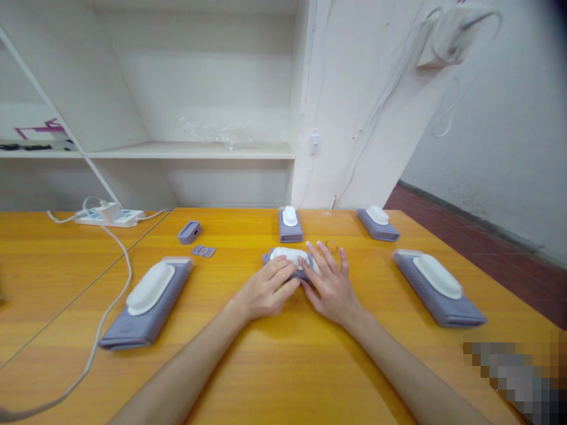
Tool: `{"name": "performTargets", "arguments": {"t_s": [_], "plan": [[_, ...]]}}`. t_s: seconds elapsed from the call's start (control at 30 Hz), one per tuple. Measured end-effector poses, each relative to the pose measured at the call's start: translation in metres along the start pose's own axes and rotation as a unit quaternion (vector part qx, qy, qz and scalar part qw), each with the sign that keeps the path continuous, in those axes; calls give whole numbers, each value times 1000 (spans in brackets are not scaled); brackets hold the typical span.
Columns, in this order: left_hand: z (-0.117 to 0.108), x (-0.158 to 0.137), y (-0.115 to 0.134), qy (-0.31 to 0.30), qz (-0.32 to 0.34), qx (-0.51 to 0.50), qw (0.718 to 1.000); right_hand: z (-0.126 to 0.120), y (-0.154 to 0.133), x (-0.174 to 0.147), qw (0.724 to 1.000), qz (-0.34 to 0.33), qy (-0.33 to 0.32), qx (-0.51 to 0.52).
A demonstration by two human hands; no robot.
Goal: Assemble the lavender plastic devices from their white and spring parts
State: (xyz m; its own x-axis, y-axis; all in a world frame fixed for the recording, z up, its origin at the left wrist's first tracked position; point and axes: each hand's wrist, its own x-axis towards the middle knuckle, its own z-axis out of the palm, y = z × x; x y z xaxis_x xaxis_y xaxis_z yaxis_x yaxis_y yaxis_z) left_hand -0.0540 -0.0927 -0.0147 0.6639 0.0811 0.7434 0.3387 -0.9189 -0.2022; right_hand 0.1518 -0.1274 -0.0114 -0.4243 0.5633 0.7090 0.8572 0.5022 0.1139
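Observation:
At the middle of the wooden table lies a white oval brush-like piece [289, 254] with a ridged far edge, on a grey-purple part [301, 274]. My left hand [267, 287] has its fingers close together, bent over the near left side of this piece and gripping it. My right hand [331, 289] is opposite, with its fingers spread. Its index finger and thumb touch the piece's right side, while the other fingers stretch out over the table. Both hands partly cover the grey-purple part. A thin brown loop [331, 247] lies just beyond my right fingers.
Grey-purple folded blocks topped with white oval pieces lie at left [148, 301], back [290, 225], back right [378, 222] and right [438, 286]. A small grey-purple holder [189, 232] and flat cut-out piece [204, 251] lie back left. A white cable [126, 260] trails from a power strip [110, 216].

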Motion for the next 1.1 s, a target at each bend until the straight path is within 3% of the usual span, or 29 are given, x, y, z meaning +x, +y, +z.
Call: {"name": "performTargets", "arguments": {"t_s": [0.1,0.2,0.3,0.43,0.53,0.63,0.8,0.97,1.1], "plan": [[0,-2,1,14,-75,-51,996,2,3,-1,999,31,1,-20],[0,-10,-12,63,-211,-13,975,6,10,-5,996,77,45,-19],[0,-17,-31,65,-391,122,910,10,17,-8,989,114,95,18],[2,-26,-48,-35,-543,280,791,17,27,-13,978,142,137,71],[5,-31,-48,-128,-566,318,750,20,32,-14,974,145,155,72],[7,-31,-43,-189,-559,302,749,22,33,-15,974,147,166,53],[4,-26,-42,-195,-539,317,755,22,31,-16,972,144,168,81],[3,-28,-45,-202,-570,326,727,20,33,-17,964,181,170,90],[2,-26,-44,-198,-549,287,759,14,31,-14,955,212,205,26]]}}
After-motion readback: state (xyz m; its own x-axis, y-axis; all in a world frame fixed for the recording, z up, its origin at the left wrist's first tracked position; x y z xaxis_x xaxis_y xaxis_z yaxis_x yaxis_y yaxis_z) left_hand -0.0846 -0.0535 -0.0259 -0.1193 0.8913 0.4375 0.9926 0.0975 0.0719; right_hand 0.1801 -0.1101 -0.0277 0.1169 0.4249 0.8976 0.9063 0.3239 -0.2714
